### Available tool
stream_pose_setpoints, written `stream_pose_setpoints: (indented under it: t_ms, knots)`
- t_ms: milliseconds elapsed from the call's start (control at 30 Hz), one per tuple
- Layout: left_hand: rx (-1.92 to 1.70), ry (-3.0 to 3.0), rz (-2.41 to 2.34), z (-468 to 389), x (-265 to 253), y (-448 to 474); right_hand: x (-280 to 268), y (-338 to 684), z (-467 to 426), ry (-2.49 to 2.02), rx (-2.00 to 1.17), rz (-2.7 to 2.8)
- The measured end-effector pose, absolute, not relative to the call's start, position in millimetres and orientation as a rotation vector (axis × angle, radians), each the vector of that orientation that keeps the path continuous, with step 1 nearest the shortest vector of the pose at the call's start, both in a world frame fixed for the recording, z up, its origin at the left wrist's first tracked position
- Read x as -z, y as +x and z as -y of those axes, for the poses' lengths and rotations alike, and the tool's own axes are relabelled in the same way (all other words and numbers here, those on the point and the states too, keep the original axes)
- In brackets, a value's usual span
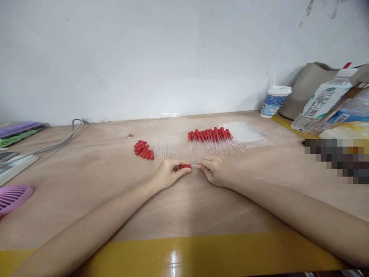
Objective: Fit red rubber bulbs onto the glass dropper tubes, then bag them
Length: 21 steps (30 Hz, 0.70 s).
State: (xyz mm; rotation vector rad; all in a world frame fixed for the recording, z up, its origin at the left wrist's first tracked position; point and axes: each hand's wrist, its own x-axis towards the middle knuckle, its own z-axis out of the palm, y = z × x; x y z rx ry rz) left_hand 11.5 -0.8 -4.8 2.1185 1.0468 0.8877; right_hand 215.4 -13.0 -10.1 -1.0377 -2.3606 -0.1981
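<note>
- A pale wall rises behind everything.
- The brown surface spans the view, with yellow tape along its near edge.
- A grey-brown bin stands at the far right, a clear bottle leaning before it.
- The left hand and right hand meet near the middle of the surface, slightly apart, both pinching.
- A lidded cup with a straw stands beside the bin.
- At the left edge lies a pink slatted object.
- A clear plastic bag lies behind and right of the hands.
- Just left of it, tubes fitted with red bulbs lie in a row.
- Loose clear tubes lie side by side, left of that row.
- Loose red bulbs curve beside their left end.
- Between the left fingers is one red bulb.
- The right fingertips grip a thin tube, its left end meeting that bulb; how deep it sits, I cannot tell.
</note>
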Motion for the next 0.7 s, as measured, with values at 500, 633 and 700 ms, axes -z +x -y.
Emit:
stream_pose_setpoints:
  t_ms: [500,633,700]
  knots:
    - [-0.883,2.157,-1.136,0.7,-1.6,12.0,-4.8,220.6,11.2,-1.11,0.133,2.463]
    - [-0.931,2.111,-1.244,-7.1,2.8,5.4,-20.5,227.2,-3.9,-1.347,-0.11,2.287]
    - [-0.881,2.163,-1.247,-8.7,3.4,3.5,-26.6,225.6,-18.6,-1.512,-0.198,2.131]
